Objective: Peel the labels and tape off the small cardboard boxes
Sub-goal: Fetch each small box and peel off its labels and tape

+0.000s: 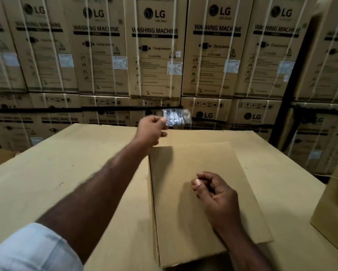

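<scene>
Two hands, one label; the left hand [151,130] reaches out near the far edge of the cardboard surface [66,173], thumb and fingers pinching the single label [174,117] by its left end, so it hangs in the air, touching nothing else (it is blurred, its print unreadable). The right hand [213,192] rests on the box [183,231]; its fingers are curled into the palm with the thumb laid against them, and nothing shows inside them. That box lies flat in the middle of the surface, its upper face plain brown; a second box [334,212] stands at the right edge, cut off by the frame; two small boxes in all. One pale blue sleeve [27,249] shows, on the left arm. Behind stands a wall of strapped cartons [154,55]; I count five LG logos across the upper row.
</scene>
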`<control>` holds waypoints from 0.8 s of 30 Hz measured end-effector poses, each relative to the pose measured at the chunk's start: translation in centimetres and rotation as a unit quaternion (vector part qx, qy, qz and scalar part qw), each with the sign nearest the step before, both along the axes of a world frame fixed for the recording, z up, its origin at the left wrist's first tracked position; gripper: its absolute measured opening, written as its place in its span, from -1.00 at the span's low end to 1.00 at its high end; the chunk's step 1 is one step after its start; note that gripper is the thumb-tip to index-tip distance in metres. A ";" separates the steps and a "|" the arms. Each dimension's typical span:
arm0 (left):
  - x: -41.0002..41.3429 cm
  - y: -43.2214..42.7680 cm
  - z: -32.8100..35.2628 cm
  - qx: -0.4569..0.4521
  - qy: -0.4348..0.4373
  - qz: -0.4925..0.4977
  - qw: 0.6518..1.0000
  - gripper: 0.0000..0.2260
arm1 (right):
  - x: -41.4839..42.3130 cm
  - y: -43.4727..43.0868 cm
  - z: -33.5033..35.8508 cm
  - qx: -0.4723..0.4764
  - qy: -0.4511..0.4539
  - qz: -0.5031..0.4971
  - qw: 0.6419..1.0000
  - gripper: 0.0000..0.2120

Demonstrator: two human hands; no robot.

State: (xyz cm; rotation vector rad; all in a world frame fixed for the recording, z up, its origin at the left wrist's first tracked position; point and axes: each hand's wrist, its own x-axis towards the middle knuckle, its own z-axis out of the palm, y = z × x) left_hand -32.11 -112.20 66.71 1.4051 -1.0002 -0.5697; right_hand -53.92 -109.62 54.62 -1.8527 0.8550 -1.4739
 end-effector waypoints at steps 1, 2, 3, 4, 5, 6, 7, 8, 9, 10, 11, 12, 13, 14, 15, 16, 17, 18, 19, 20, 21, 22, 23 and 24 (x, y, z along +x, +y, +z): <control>-0.3 -0.7 -0.8 0.009 -0.020 0.003 1.000 -0.87 | 0.0 0.0 -0.1 -0.043 0.022 -0.006 0.999 -0.87; -0.5 -1.4 -1.5 0.018 -0.053 0.007 0.998 -0.89 | -0.1 0.2 -0.2 -0.101 0.056 -0.010 0.993 -0.83; -0.6 -1.9 -1.8 0.025 -0.083 0.017 0.996 -0.90 | -0.1 0.5 -0.4 -0.166 0.117 -0.012 0.979 -0.75; -0.5 -2.2 -2.0 0.029 -0.104 0.032 0.994 -0.90 | 0.0 1.0 -0.7 -0.224 0.201 -0.014 0.953 -0.64; -0.2 -2.6 -2.2 0.033 -0.116 0.044 0.992 -0.91 | 0.2 1.5 -1.2 -0.263 0.288 -0.012 0.921 -0.49; 0.0 -2.8 -2.4 0.036 -0.126 0.050 0.990 -0.91 | 0.4 1.9 -1.7 -0.271 0.371 -0.009 0.888 -0.35; 0.2 -3.0 -2.6 0.044 -0.137 0.051 0.988 -0.91 | 0.7 2.2 -1.7 -0.259 0.432 -0.002 0.864 -0.24; 0.3 -3.2 -2.9 0.051 -0.147 0.048 0.987 -0.91 | 1.3 2.4 -1.2 -0.247 0.462 -0.002 0.852 -0.18; 0.3 -3.3 -3.1 0.054 -0.154 0.041 0.986 -0.91 | 2.1 2.5 -0.2 -0.227 0.479 0.005 0.848 -0.16; 0.4 -3.4 -3.1 0.055 -0.160 0.034 0.985 -0.91 | 3.2 2.3 1.0 -0.210 0.487 0.011 0.848 -0.15; 0.5 -3.4 -3.1 0.055 -0.168 0.033 0.984 -0.90 | 4.3 2.0 2.0 -0.199 0.498 0.021 0.843 -0.13; 0.5 -3.2 -3.0 0.052 -0.177 0.036 0.982 -0.89 | 5.4 1.8 2.9 -0.180 0.511 0.034 0.840 -0.11; 0.5 -3.0 -2.8 0.044 -0.181 0.039 0.982 -0.89 | 6.4 1.6 3.6 -0.175 0.514 0.033 0.839 -0.10; 0.4 -3.0 -2.7 0.033 -0.179 0.036 0.983 -0.89 | 7.2 1.5 3.9 -0.176 0.519 0.023 0.836 -0.08; 0.3 -3.1 -2.5 0.023 -0.168 0.027 0.985 -0.89 | 7.8 1.6 4.2 -0.173 0.526 0.009 0.833 -0.06; 0.0 -3.2 -2.4 0.017 -0.153 0.013 0.988 -0.91 | 8.0 1.9 4.0 -0.163 0.537 0.001 0.828 -0.04; -0.3 -3.3 -2.4 0.014 -0.147 0.003 0.989 -0.92 | 7.9 2.3 3.7 -0.150 0.546 -0.006 0.824 -0.03; -0.6 -3.5 -2.5 0.010 -0.161 0.004 0.987 -0.93 | 7.4 2.8 3.1 -0.144 0.547 -0.015 0.825 -0.02; -0.7 -3.7 -2.8 0.004 -0.187 0.016 0.982 -0.93 | 6.6 3.3 2.5 -0.149 0.541 -0.025 0.827 -0.04; -0.8 -4.0 -3.0 -0.002 -0.205 0.030 0.978 -0.91 | 5.7 3.7 1.9 -0.146 0.540 -0.022 0.829 -0.07; -0.7 -4.1 -3.2 -0.008 -0.207 0.041 0.977 -0.90 | 4.8 4.1 1.4 -0.143 0.544 -0.017 0.826 -0.10; -0.7 -4.2 -3.2 -0.014 -0.196 0.041 0.980 -0.89 | 4.1 4.4 0.8 -0.151 0.551 -0.024 0.820 -0.12; -0.7 -4.2 -3.1 -0.014 -0.191 0.037 0.981 -0.88 | 3.8 4.6 0.3 -0.147 0.563 -0.025 0.813 -0.13; -0.8 -4.2 -3.0 -0.012 -0.198 0.034 0.980 -0.89 | 3.6 4.8 -0.1 -0.144 0.566 -0.030 0.811 -0.14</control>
